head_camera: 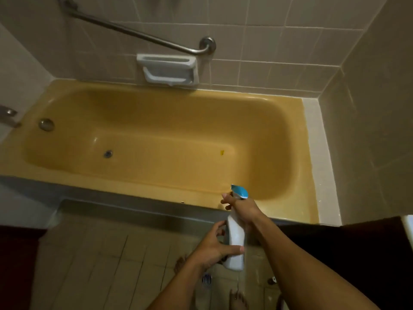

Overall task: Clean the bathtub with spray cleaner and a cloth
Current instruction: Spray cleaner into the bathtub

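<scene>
A yellow bathtub (156,193) fills the middle of the view, with a drain (108,153) in its floor and a small yellow speck (222,152) further right. Over the tub's near rim I hold a white spray bottle (235,239) with a blue trigger head (240,191). My right hand (242,208) grips its neck, fingers at the trigger. My left hand (214,247) wraps the lower body of the bottle. No cloth is in view.
A white soap dish (168,69) and a slanted metal grab bar (134,33) are fixed on the tiled wall behind the tub. A round overflow cover (46,124) sits at the tub's left end. Below are the tiled floor, a floor drain (207,279) and my bare feet.
</scene>
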Available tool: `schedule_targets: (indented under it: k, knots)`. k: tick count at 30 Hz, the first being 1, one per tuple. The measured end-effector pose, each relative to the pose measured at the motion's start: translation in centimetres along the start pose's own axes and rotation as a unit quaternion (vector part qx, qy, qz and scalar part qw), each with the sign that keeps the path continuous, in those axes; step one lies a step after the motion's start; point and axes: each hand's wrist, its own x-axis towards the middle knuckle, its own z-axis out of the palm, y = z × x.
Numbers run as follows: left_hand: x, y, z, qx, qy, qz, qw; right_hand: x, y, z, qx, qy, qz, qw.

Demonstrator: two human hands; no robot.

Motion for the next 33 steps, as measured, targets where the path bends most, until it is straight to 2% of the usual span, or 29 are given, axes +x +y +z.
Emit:
schedule_targets:
  k: [5,7,9,13,17,21,25,28,33]
  knots:
    - [-2.7,-0.9,-7.3,-0.124,0.144,0.028,0.981,0.6,-5.0,11.8,-0.144,-0.165,-0.076,0.973]
    - [-3.9,-1.0,-9.5,-0.157,0.191,0.036,0.968,0.5,-6.1,15.7,-0.191,-0.176,-0.094,0.961]
    - [-5.1,-0.8,-11.4,-0.164,0.218,0.046,0.961,0.4,-6.5,18.7,-0.224,-0.152,-0.103,0.957]
    - [-6.9,-0.5,-12.4,-0.16,0.211,0.063,0.962,-0.6,-6.7,19.9,-0.2,-0.137,-0.106,0.964]
    - [-7.5,0.8,-10.3,-0.124,0.163,0.082,0.975,-2.7,-7.4,14.8,-0.088,-0.159,-0.122,0.976]
    - [-6.7,4.4,-5.0,-0.032,0.085,0.124,0.988,-5.6,-7.5,5.6,0.006,-0.066,-0.123,0.99]
    - [-5.7,8.3,3.6,0.094,-0.02,0.166,0.981,-10.8,-7.4,-5.0,0.041,0.057,-0.173,0.982]
    - [-6.1,11.3,10.6,0.171,-0.116,0.205,0.957,-15.8,-7.1,-12.2,0.027,0.167,-0.224,0.96]
    - [-6.7,14.4,20.7,0.227,-0.248,0.243,0.91,-23.3,-5.7,-21.1,0.091,0.337,-0.251,0.903]
